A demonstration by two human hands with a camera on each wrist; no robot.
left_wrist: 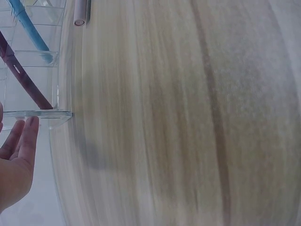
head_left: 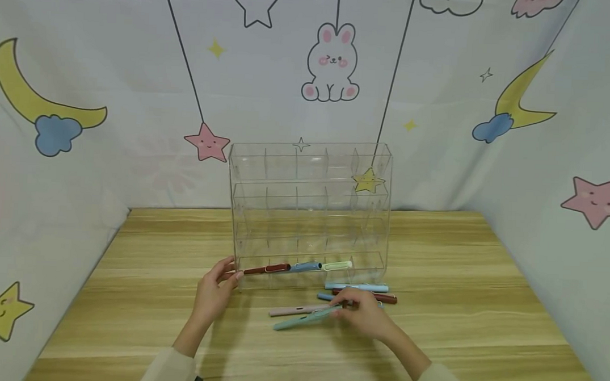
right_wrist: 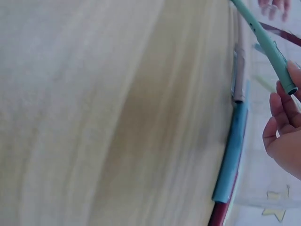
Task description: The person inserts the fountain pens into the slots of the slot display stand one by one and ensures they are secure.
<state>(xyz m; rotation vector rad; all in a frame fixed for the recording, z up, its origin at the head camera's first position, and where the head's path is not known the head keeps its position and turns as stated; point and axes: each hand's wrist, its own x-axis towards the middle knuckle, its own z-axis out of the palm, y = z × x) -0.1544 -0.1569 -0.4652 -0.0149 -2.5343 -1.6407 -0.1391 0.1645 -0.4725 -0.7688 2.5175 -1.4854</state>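
A clear plastic organizer (head_left: pixel 312 183) with rows of compartments stands upright on the table. My left hand (head_left: pixel 212 293) is at its lower left corner, fingertips against the outside of the side panel (left_wrist: pixel 47 114). My right hand (head_left: pixel 368 317) pinches a teal pen (head_left: pixel 299 319) near its capped end, held just in front of the loose pens. In the organizer's bottom row lie a dark red pen (head_left: pixel 267 269), a blue pen (head_left: pixel 305 266) and a pale green pen (head_left: pixel 336 266). The right wrist view shows the teal pen (right_wrist: pixel 268 44) between thumb and fingers.
Loose pens lie in front of the organizer's right half: a light blue one (head_left: pixel 357 286), a dark red one (head_left: pixel 389 299), a blue one (head_left: pixel 324 296) and a pink one (head_left: pixel 286 311). A patterned white curtain (head_left: pixel 135 103) surrounds the wooden table (head_left: pixel 435 247).
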